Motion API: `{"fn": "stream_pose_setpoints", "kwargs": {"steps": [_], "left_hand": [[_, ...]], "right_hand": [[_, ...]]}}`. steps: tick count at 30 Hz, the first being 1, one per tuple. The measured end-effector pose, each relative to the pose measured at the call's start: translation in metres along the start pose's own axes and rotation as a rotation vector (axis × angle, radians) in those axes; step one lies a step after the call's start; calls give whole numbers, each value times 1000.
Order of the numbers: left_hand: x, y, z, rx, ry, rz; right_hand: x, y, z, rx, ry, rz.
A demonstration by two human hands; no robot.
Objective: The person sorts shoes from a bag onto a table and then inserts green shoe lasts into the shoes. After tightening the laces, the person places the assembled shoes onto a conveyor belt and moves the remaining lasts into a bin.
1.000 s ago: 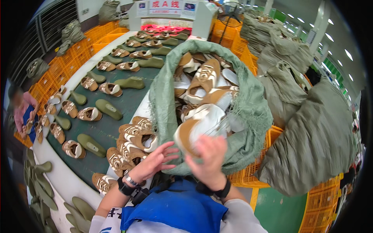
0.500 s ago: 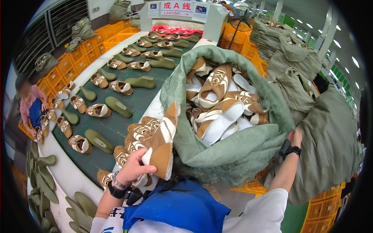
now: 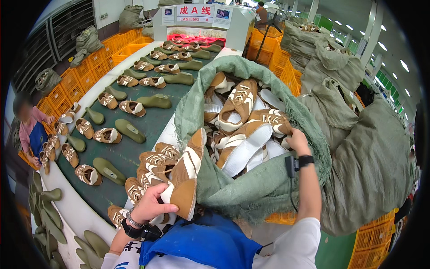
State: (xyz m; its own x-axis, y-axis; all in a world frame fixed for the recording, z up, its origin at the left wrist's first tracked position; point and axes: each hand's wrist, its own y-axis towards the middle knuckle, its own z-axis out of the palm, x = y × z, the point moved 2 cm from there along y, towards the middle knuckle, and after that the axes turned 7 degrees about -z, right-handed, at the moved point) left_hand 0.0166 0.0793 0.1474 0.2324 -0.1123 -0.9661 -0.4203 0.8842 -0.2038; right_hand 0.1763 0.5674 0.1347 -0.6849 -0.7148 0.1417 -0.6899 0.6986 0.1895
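Note:
My left hand is closed round the heel end of a brown and white shoe upper, its toe pointing up, beside the sack's near left side. A green woven sack stands open before me, filled with brown uppers with white stripes and pale undersides. Inside its right side my right hand has its fingers curled at the end of a laced shoe upper; part of the fingers is hidden. Left of the sack, several more uppers lie bunched together along the belt's edge.
A dark green conveyor belt carries brown uppers and olive shoe lasts. More lasts are heaped at lower left. A person works across the belt. Full sacks and orange crates stand on the right.
My right hand has moved left from outside the sack's right side to the uppers inside it. My left hand still holds its upper, slightly lower in view. The whole view has shifted a little.

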Motion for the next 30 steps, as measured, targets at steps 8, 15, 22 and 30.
{"fn": "stream_pose_setpoints", "kwargs": {"steps": [8, 15, 22, 30], "left_hand": [[-3, -20, -9, -51, 20, 5], [-10, -33, -5, -96, 39, -107], [2, -55, -8, -227, 166, 29], [5, -58, -17, -325, 69, 56]], "right_hand": [[25, 48, 1, -13, -220, 13], [153, 73, 2, 67, 148, -327], [154, 96, 53, 36, 164, -230], [116, 104, 35, -125, 173, -319]]}}
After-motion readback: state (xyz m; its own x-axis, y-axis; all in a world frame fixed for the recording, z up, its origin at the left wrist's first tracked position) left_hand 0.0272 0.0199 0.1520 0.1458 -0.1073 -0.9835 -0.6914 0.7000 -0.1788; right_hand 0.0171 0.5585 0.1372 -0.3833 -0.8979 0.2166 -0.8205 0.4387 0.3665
